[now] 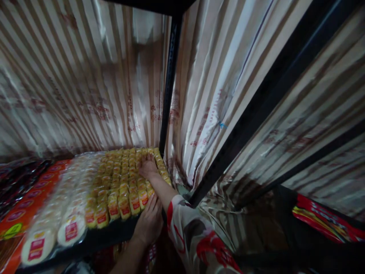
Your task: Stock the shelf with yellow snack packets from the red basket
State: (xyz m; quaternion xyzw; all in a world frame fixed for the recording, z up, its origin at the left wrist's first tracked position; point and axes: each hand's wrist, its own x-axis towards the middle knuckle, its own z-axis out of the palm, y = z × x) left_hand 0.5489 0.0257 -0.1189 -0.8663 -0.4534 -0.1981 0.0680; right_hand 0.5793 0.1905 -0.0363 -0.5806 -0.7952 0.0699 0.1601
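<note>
We have our right hand (148,166) palm down over the far right part of a block of small yellow, clear-wrapped packets with red-and-white labels (122,182). Its fingers are extended and slightly spread over the packet tops; we cannot tell whether the fingertips grip any one of them. Our left hand (150,220) is at the block's front right corner, its fingers nearly straight and close together, laid along the nearest packets; its thumb is hard to make out. A loose pale sleeve with red and grey patterning (196,232) covers our right arm, while our left forearm is bare.

The yellow packets stand in close rows at the right end of a black shelf (97,238), reaching back to a striped, brown-and-white plastic sheet with red print (99,83). Just left of them we see two rows of round white packs with red labels (71,229), then orange printed packaging (37,198) and dark glossy packets (17,186). A slim black upright post (168,87) rises behind the block's far right corner. Well apart, at lower right, lies a red-and-yellow glossy package (327,220).
</note>
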